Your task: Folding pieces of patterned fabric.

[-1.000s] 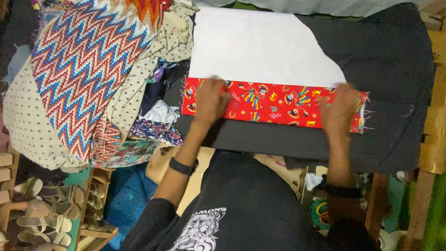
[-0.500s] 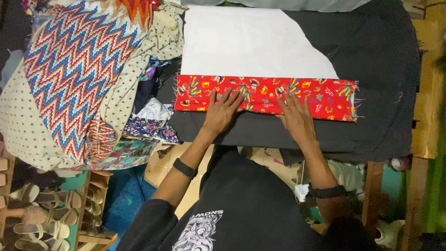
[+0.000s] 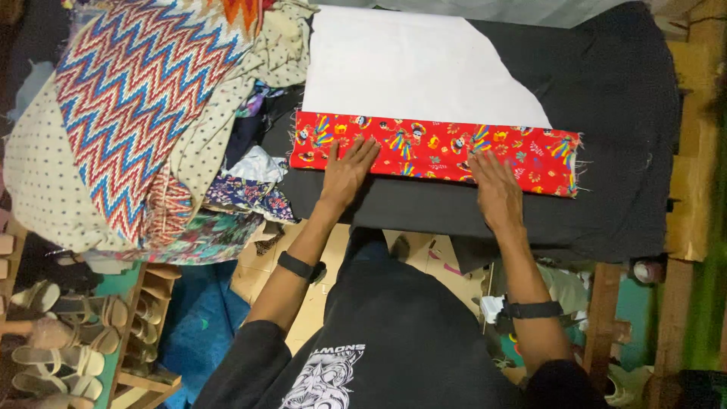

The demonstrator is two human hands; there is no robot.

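Your left hand [image 3: 344,178]: flat, fingers spread, gripping nothing, pressing the red printed strip's [image 3: 432,150] lower edge.
Your right hand [image 3: 496,193]: also flat and unclenched, fingertips on the strip.
Strip: across the black-covered table [image 3: 621,151], overlapping the white cloth [image 3: 413,68].
Crowding: a zigzag fabric pile [image 3: 144,113] just left.

No screen or sign is being shown at this moment, and no label is being made out anywhere. Packaging alone is being offered: tan cardboard [image 3: 333,261], flattened in plain sheets, is being seen lying on the floor just beneath the near edge of the black-covered table [image 3: 621,204], with a few pink marks being caught on its right part. Over at the right, by the wooden frame, a small round container [image 3: 647,271] is being glimpsed, too small to be told further.
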